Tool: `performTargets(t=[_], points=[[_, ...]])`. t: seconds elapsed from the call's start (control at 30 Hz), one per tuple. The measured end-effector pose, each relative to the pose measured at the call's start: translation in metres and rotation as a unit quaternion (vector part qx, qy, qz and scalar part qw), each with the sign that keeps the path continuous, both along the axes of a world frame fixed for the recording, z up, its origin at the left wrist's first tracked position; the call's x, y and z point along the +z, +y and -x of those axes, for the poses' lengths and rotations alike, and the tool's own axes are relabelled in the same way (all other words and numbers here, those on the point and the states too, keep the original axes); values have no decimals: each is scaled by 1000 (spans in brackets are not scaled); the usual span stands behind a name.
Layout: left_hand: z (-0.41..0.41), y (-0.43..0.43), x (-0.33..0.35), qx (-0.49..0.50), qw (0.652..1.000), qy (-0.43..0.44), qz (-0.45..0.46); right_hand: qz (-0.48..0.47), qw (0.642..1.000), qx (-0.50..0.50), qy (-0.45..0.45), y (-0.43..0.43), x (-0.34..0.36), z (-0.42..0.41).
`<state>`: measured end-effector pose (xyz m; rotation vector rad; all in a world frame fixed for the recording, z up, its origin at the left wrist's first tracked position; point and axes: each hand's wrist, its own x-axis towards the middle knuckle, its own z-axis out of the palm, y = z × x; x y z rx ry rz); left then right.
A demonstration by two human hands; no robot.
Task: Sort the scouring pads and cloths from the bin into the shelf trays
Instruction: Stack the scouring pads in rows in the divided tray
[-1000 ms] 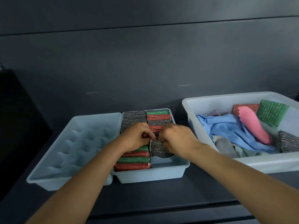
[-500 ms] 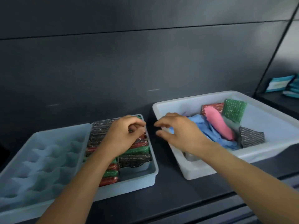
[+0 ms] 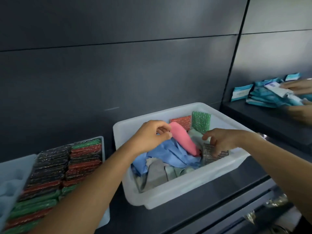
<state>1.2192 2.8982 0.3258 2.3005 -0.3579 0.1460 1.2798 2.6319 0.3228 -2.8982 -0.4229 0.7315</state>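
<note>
Centre frame, a white plastic bin point(image 3: 168, 191) sits on the dark shelf point(image 3: 128, 217) -- crumpled fabrics inside; left hand point(image 3: 152, 136) curls at the tip of a soft pink rolled cloth point(image 3: 184, 141), grip unclear; right hand point(image 3: 222, 141) curls onto a glittery silver mesh scouring pad point(image 3: 208, 156).

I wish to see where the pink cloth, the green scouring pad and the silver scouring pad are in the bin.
pink cloth point(image 3: 184, 141): head view, middle of the roll.
green scouring pad point(image 3: 200, 121): head view, centre of its face.
silver scouring pad point(image 3: 208, 154): head view, bare left part of its face.
</note>
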Motion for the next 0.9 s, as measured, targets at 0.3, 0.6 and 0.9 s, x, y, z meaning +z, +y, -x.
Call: performTargets(t=[0.3, 0.6, 0.9], points=[[-107, -70, -28, 128, 969, -31, -208, -171, 976, -16, -138, 5, 9, -49], [-146, -87, -60, 143, 881, -70, -445, -134, 976, -39, -167, 3, -20, -70], [-106, -31, -12, 193, 951, -59, -236, -282, 934, -62, -209, 34, -2, -47]])
